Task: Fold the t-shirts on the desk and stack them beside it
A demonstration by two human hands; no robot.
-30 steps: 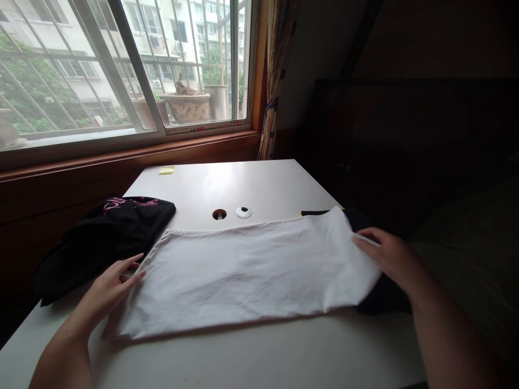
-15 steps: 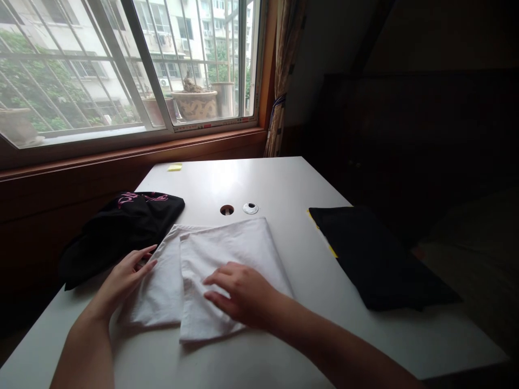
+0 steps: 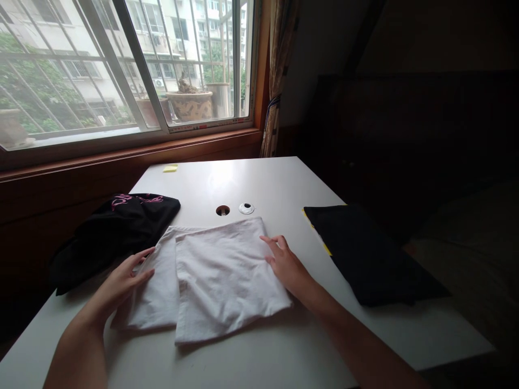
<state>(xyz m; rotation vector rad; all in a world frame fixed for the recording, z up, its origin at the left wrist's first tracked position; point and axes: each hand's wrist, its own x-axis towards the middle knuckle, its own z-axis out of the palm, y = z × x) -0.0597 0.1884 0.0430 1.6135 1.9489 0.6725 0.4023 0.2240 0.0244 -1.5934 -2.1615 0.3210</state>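
Observation:
A folded white cloth [image 3: 227, 281] lies on the white table [image 3: 275, 183], its upper layer overlapping a lower part that shows on the left. My left hand [image 3: 125, 278] rests at the left edge of the cloth, thumb and fingers apart. At the right edge, my right hand [image 3: 286, 265] touches the cloth with its fingers bent and slightly spread, gripping nothing. Small wrinkles run across the upper layer.
A black cloth with pink lettering [image 3: 133, 216] lies at the left. Dark folded fabric with a yellow edge [image 3: 377, 259] is at the right. Beyond the cloth are a round hole [image 3: 223, 210], a round cover [image 3: 246, 208] and a yellow note [image 3: 170, 168].
My right hand has moved from the middle of the white cloth to its right edge. My left hand has stayed at the left edge. The view has shifted slightly.

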